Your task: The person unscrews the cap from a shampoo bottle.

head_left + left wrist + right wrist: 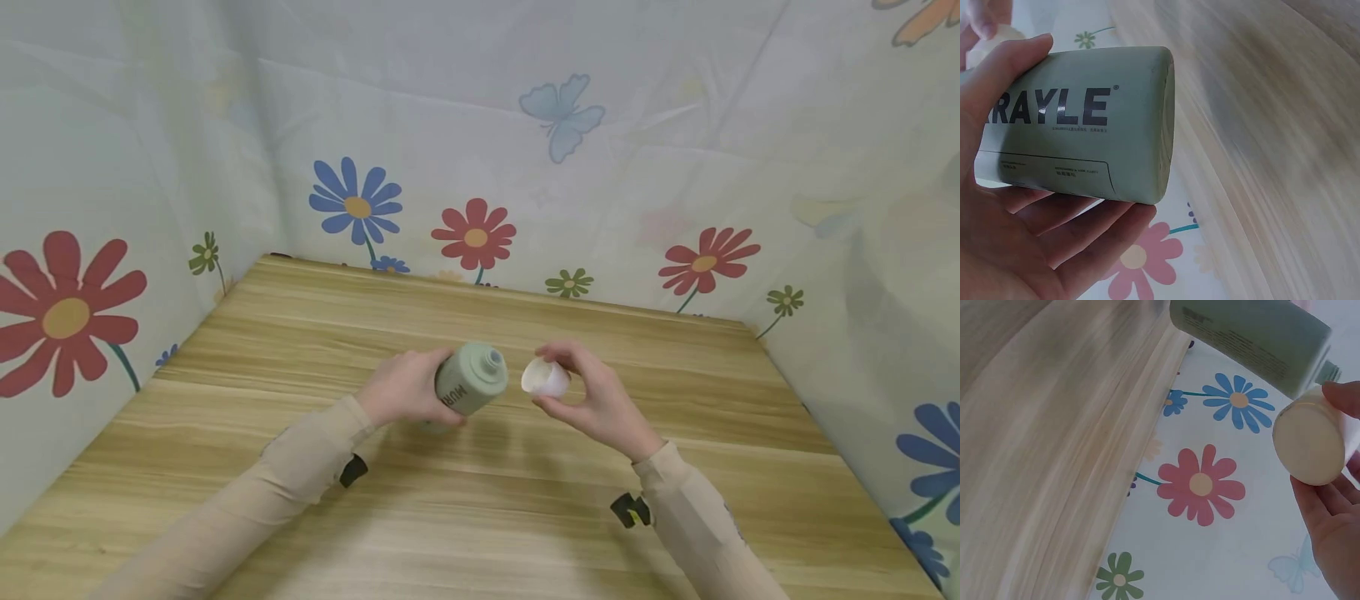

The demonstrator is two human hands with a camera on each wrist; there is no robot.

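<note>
My left hand (408,387) grips a pale green bottle (472,379) round its body, tilted so that its uncapped neck points up and to the right. Dark lettering runs along the bottle's side in the left wrist view, where its base (1166,125) faces right. Between thumb and fingers, my right hand (596,400) holds a small white cup (545,379), its round opening turned toward the bottle. A short gap separates the two in the head view. From the right wrist, the flat bottom of the white cup (1310,444) shows close below the bottle's neck (1327,372).
Both hands are above a wood-grain table (337,317). A white curtain (450,108) printed with flowers and butterflies encloses its back and sides. Black wrist mounts (630,510) sit below both sleeves.
</note>
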